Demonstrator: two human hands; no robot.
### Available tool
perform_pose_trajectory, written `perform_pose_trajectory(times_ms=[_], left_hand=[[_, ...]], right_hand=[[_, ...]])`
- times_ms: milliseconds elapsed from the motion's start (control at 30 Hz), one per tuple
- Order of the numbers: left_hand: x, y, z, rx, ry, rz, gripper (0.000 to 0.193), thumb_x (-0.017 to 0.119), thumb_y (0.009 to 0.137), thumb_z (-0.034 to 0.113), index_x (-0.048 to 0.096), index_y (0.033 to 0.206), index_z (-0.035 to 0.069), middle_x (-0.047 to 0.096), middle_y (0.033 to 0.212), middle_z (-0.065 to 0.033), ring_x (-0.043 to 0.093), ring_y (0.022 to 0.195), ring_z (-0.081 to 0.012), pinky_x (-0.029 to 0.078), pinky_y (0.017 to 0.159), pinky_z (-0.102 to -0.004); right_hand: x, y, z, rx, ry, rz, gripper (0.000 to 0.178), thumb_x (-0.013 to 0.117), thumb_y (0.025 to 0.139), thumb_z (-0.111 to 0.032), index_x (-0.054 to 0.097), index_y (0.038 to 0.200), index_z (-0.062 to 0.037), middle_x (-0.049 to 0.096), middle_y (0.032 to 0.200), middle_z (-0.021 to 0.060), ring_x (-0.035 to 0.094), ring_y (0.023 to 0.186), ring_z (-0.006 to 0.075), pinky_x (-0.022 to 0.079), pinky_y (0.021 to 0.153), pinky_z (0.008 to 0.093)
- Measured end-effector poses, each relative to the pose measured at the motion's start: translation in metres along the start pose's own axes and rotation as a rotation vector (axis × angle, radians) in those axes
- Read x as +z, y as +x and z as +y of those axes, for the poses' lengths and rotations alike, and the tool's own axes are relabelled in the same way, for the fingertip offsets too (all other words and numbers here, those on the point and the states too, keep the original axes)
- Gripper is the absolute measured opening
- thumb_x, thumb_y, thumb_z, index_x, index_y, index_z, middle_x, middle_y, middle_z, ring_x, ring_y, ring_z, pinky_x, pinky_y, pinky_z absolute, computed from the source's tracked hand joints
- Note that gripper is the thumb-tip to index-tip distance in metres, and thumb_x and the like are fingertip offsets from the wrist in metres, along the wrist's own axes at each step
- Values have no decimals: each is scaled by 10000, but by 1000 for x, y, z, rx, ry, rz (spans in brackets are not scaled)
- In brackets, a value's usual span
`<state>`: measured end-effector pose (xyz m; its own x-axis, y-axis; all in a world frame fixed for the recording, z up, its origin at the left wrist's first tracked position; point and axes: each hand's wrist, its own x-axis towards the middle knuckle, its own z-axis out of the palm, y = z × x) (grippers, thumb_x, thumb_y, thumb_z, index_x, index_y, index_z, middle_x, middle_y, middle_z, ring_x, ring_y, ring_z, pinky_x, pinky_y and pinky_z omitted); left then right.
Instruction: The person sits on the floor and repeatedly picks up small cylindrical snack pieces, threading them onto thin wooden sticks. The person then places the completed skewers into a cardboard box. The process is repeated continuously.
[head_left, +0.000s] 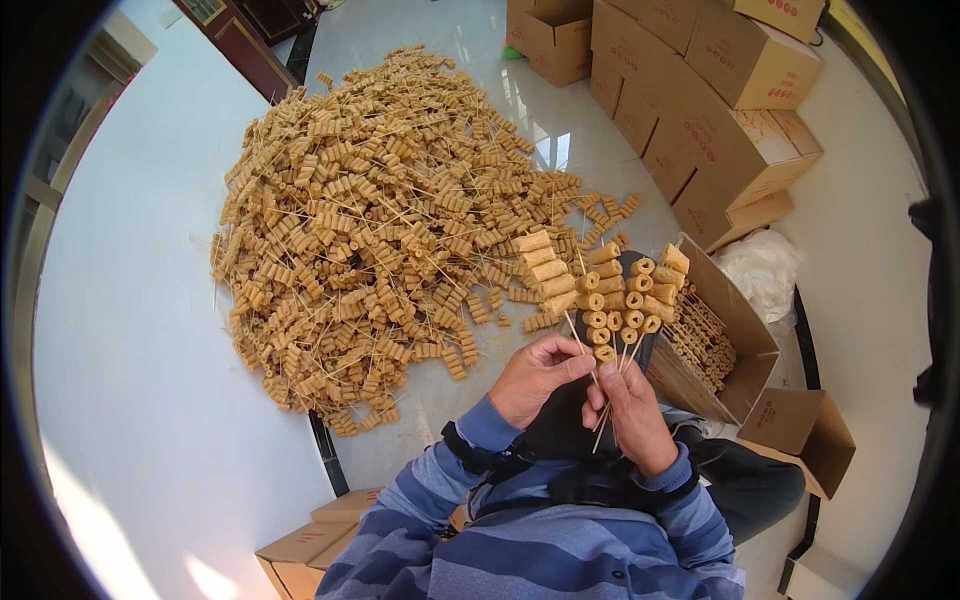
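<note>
Between the thumb and fingers of my left hand point(543, 378) is the thin stick of one skewer point(546, 272), threaded with a row of tan rolled pieces. My right hand point(637, 415) is closed around the sticks of a bunch of similar skewers point(632, 290), their rolls fanned out above it and some hollow ends showing. The two hands are close together in front of my lap, fingertips nearly meeting. To the left, a large heap of such skewers point(360, 220) covers the floor.
Right beside my hands stands an open cardboard box point(752, 375) with rows of skewers packed inside point(700, 340). Stacked cartons point(690, 130) line the right wall, near a white plastic bag point(762, 265). An open box point(800, 430) sits at the lower right, with more cartons point(315, 535) at the lower left.
</note>
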<state>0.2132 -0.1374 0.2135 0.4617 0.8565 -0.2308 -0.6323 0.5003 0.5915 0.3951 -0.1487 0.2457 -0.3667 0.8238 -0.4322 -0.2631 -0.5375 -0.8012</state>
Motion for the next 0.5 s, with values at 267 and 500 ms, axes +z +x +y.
perform_pose_trajectory(times_ms=[267,500], left_hand=[[37,30,19,257,134,130,584,595,1013,370,377,1450,50,566,1261,-95,576,1159,-217,494,971,-389],[67,62,19,245,129,71,327,645,993,190,493,1252,61,633,1036,-85,644,960,-201,551,880,-351]], right_hand=[[-36,-34,3,-175,-85,190,213,474,1081,-254,496,993,-61,439,704,-8,485,601,97,415,556,230],[-60,-55,6,-162,-78,145,226,450,1090,-265,505,1053,-49,500,733,12,529,649,108,461,609,247]])
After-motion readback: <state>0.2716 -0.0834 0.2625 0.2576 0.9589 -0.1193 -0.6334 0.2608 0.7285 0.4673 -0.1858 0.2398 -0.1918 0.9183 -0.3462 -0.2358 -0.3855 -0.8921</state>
